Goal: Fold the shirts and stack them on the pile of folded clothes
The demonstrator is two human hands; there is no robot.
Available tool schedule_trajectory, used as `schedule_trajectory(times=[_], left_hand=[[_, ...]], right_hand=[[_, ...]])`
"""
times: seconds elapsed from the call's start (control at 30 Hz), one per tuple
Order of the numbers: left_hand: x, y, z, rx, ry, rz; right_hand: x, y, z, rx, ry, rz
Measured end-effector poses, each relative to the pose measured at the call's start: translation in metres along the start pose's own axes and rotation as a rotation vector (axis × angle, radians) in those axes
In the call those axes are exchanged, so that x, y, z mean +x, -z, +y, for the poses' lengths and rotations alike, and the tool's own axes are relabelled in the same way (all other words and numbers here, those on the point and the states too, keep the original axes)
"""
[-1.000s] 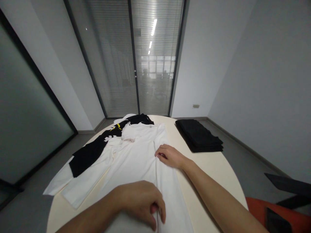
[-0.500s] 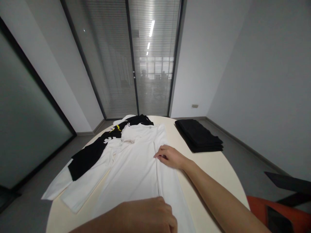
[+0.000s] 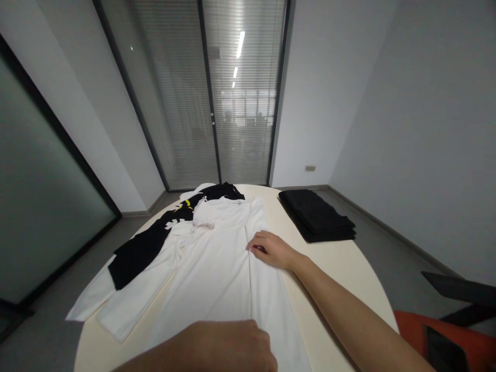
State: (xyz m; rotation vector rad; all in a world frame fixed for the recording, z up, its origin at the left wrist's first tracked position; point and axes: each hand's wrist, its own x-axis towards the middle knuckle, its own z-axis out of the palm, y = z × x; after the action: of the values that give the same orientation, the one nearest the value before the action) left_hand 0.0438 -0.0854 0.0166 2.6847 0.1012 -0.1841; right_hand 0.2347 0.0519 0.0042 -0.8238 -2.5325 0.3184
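Note:
A white long-sleeved garment (image 3: 220, 268) lies spread on the pale round table (image 3: 341, 279), with its right part folded over in a long strip. My right hand (image 3: 273, 249) rests on that strip, thumb and fingertips pinched together at its inner edge. Close to the camera, my left hand (image 3: 240, 345) is closed over the lower part of the garment; its fingertips are hidden beneath it. One white sleeve stretches out to the lower left.
A black garment (image 3: 141, 253) with white and yellow print lies at the left, over another white one. Folded black cloth (image 3: 313, 216) is stacked at the right. An orange chair (image 3: 442, 336) stands at the lower right.
My left hand has moved slightly down and toward the camera. My right hand stays almost where it was, at the edge of the folded strip.

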Motion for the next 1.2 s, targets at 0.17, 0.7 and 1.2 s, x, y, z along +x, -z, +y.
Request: schedule_trajectory(times=[0.17,0.7,1.2], left_hand=[[-0.007,0.006,-0.006,-0.287,0.033,0.089],[0.001,0.004,-0.01,0.055,0.268,0.296],[0.021,0.04,-0.086,0.171,0.731,0.599]], right_hand=[[0.0,0.0,0.0,-0.012,0.04,-0.018],[-0.001,0.008,0.0,0.103,-0.099,-0.008],[-0.004,-0.005,0.045,0.231,-0.379,0.348]])
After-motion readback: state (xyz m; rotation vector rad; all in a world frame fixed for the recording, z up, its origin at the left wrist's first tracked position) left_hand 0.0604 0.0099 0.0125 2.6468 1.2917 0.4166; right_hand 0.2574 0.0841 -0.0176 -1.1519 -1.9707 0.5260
